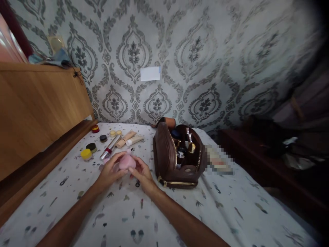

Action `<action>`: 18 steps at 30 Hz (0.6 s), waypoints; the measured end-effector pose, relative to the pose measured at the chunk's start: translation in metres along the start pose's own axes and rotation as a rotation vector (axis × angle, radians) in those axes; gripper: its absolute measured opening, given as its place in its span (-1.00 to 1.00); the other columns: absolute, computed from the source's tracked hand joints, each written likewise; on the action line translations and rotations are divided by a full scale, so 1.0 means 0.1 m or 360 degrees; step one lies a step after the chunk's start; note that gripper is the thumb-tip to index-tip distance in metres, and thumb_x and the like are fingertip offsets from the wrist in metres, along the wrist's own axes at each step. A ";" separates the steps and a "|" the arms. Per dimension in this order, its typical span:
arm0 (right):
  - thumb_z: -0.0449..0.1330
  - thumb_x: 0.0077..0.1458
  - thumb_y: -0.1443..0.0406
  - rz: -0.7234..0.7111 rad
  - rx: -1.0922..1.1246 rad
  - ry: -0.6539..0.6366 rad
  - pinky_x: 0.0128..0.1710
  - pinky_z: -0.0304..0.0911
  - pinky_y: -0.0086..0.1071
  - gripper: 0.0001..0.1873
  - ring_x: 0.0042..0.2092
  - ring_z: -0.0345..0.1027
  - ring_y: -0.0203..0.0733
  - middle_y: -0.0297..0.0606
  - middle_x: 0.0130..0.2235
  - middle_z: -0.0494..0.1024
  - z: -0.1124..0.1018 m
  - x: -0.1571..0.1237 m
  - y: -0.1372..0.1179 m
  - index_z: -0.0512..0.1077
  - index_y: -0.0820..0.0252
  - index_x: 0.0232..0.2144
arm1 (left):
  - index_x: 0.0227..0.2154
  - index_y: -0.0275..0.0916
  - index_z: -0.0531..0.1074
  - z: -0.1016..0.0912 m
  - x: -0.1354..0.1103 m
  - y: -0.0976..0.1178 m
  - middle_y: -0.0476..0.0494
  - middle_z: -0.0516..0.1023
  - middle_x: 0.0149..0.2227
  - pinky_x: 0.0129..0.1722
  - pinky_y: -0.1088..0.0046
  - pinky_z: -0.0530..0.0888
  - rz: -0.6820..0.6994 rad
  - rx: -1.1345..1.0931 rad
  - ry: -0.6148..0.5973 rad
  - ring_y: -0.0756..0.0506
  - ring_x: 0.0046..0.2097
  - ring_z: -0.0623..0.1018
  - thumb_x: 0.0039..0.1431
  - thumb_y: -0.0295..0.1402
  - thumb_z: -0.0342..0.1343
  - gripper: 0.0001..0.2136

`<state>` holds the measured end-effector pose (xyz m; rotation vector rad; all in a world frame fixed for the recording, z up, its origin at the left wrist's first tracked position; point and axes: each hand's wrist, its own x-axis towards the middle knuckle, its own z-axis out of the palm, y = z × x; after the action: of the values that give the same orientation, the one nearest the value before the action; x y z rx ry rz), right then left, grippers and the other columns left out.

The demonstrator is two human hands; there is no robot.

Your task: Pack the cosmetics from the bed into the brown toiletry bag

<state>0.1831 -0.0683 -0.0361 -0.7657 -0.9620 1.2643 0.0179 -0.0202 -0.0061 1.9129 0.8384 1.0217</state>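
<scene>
Between my left hand (108, 174) and my right hand (145, 175) is a small, smooth pink rounded object (127, 162). Fingers of both hands are curled round it, thumbs on the near side; its exact kind does not show. Just beyond my hands lie a silver tube with a red band (111, 147), a beige squeeze tube (125, 139) and a white squeeze tube (135, 140). To the right of my right hand stands a brown toiletry bag (163, 151), unzipped, with several bottles and gold- or silver-capped items (191, 148) inside.
Small jars stand at the left: yellow-lidded (86, 154), dark-lidded (103, 138) and red (95, 129). A brown cylindrical item (169, 122) lies behind the bag. The patterned cloth (136, 219) covers the surface; a wooden cabinet (43, 109) borders the left, a patterned wall (180, 68) the back.
</scene>
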 end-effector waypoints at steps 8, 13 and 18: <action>0.50 -0.32 0.02 0.0179 0.0261 0.0110 -0.48 0.25 -0.47 -0.32 -0.38 0.40 -0.26 -0.38 -0.31 0.56 -0.01 -0.02 0.05 0.42 0.08 -0.14 | 0.16 -0.14 0.32 0.16 -0.08 -0.12 -0.28 0.38 0.25 0.25 0.03 0.31 -0.0030 0.0172 -0.0110 -0.31 0.24 0.40 0.06 -0.10 0.25 -0.40; 0.55 -0.41 0.06 0.0257 0.0436 0.0175 -0.45 0.28 -0.47 -0.23 -0.40 0.42 -0.29 -0.40 -0.32 0.56 -0.05 0.00 0.08 0.41 0.08 -0.11 | 0.17 -0.15 0.28 0.20 -0.07 -0.25 -0.31 0.39 0.23 0.28 -0.08 0.24 -0.0028 0.0312 -0.0120 -0.36 0.27 0.36 0.02 -0.07 0.26 -0.35; 0.55 -0.45 0.02 0.0300 0.0460 0.0133 -0.38 0.32 -0.43 -0.22 -0.36 0.43 -0.28 -0.38 -0.29 0.55 -0.05 0.02 0.10 0.43 0.10 -0.13 | 0.13 -0.14 0.23 0.20 -0.07 -0.30 -0.32 0.43 0.18 0.16 -0.02 0.42 -0.0032 0.0296 -0.0102 -0.34 0.19 0.46 0.03 -0.07 0.26 -0.38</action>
<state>0.1837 -0.0645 -0.0469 -0.6866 -0.6324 1.4846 0.0268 -0.0188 -0.0414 2.0772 0.9418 0.8913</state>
